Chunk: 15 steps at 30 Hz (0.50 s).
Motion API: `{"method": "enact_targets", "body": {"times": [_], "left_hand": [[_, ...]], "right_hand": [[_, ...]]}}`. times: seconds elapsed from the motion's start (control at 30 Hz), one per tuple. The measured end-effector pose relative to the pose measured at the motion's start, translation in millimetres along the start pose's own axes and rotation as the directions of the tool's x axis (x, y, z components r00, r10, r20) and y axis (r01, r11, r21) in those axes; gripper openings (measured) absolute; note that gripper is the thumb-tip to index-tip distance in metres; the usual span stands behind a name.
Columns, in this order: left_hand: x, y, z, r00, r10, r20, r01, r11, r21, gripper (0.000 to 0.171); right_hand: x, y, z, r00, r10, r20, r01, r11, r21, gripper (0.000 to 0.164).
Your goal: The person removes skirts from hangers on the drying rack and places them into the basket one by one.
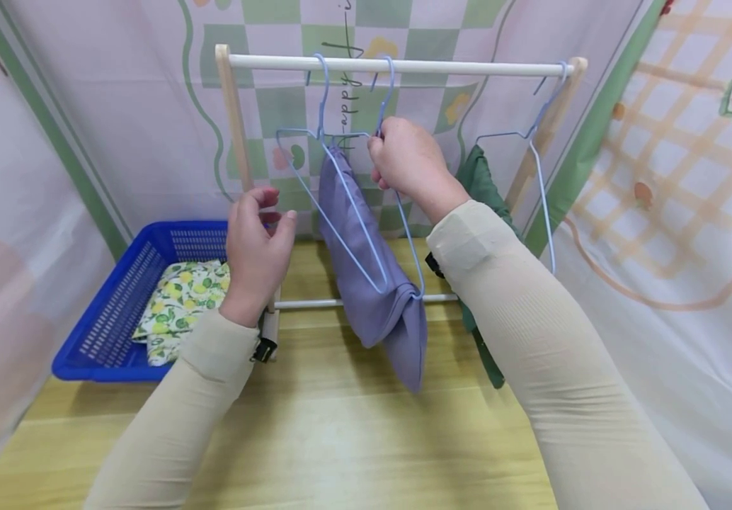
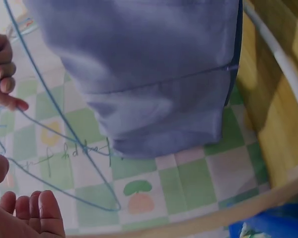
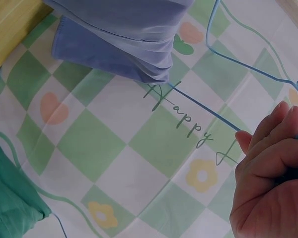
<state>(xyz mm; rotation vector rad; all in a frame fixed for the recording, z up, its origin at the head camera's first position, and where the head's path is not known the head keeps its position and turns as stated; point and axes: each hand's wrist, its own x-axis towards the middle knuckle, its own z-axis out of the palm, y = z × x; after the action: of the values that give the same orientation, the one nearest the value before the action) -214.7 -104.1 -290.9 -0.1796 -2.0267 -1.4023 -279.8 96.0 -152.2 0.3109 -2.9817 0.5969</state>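
Note:
My right hand (image 1: 410,156) grips a blue wire hanger (image 1: 393,76) just below its hook, which is over the white rod. A purple cloth garment (image 1: 366,283) hangs folded over this hanger's lower bar. Another blue hanger (image 1: 326,81), with nothing on it, hangs to the left and overlaps the garment in the head view. My left hand (image 1: 258,248) is raised beside the left hanger, fingers loosely bent and holding nothing. The purple garment (image 2: 149,64) fills the upper middle of the left wrist view. In the right wrist view, my right hand (image 3: 268,173) curls around the hanger wire.
The rack's white top rod (image 1: 468,68) runs between wooden posts. At its right end, a green garment (image 1: 482,177) hangs on a third hanger (image 1: 546,184). A blue basket (image 1: 95,333) holding lemon-print cloth (image 1: 181,297) stands left on the wooden table (image 1: 315,425).

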Motion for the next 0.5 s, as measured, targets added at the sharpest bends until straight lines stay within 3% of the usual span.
{"method": "enact_targets", "body": {"times": [0.27,0.37,0.5], "left_hand": [[-5.3,-13.7,16.4,0.987,-0.119,0.105,0.123,0.992,-0.028,0.04],[-8.6,-18.0,23.2,0.974,-0.184,0.134,0.195,0.978,-0.074,0.04],[-14.4,-23.6,32.5,0.944,-0.281,0.174,0.307,0.94,-0.151,0.041]], "right_hand": [[0.1,-0.9,-0.3,1.0,0.009,0.006,-0.009,1.0,0.002,0.034],[0.2,-1.0,-0.4,1.0,0.013,0.007,-0.013,1.0,0.002,0.034],[0.3,-1.5,-0.6,1.0,0.012,0.009,-0.012,1.0,-0.002,0.034]]}}
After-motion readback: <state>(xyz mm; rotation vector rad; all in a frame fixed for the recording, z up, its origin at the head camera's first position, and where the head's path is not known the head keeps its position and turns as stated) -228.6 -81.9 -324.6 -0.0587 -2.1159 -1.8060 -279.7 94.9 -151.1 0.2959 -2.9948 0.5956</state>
